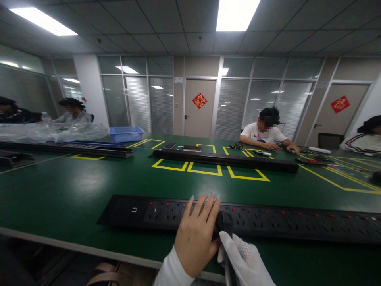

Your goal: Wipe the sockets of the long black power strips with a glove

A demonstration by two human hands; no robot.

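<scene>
A long black power strip (pixel 268 218) lies across the near part of the green table, with a row of sockets and small red switches or lights. My bare left hand (pixel 195 236) rests flat on the strip, fingers stretched out and slightly spread over its sockets. My right hand (pixel 247 256), in a white glove with dotted grip, is wrapped round the handle of what looks like a mallet. The black mallet head (pixel 224 222) is over the strip, just right of my left hand; I cannot tell whether it touches. Part of its handle is hidden by the glove.
Another black power strip (pixel 226 159) lies farther back on the green table (pixel 125 178). Black rails (pixel 89 149), plastic wrap (pixel 53 131) and a blue basket (pixel 126 134) are at the left. A co-worker (pixel 262 131) sits across; other people sit at both sides.
</scene>
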